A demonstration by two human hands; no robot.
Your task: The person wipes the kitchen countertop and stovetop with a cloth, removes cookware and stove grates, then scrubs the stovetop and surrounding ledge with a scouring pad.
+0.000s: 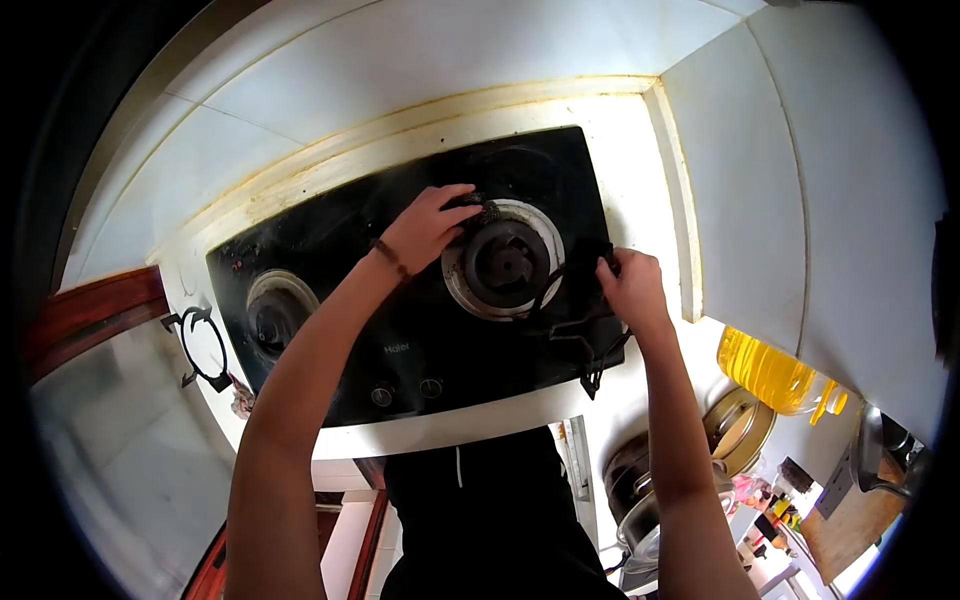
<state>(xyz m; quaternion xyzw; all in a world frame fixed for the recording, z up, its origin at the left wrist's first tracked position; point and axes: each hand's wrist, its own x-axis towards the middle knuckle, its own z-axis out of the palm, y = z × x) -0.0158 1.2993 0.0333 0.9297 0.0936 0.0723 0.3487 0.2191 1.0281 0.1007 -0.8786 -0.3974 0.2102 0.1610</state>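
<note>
My left hand point(428, 232) reaches over the right burner point(508, 262), its fingers curled on a dark, mesh-like scouring pad point(487, 211) at the burner ring's upper left edge. The pad is partly hidden by the fingers. At the cooktop's right side, my right hand point(634, 288) grips a black pot stand point(578, 328), which is tilted and overlaps the burner's right edge. Both burners sit in the black glass gas cooktop point(400, 310); the left burner point(278, 318) is partly covered by my left forearm.
Another round pot stand point(204, 346) lies on the white counter at the left, near a crumpled rag point(242, 398). Tiled walls point(440, 50) border the back and right. An oil bottle point(770, 370) and metal pots point(640, 490) stand at the right.
</note>
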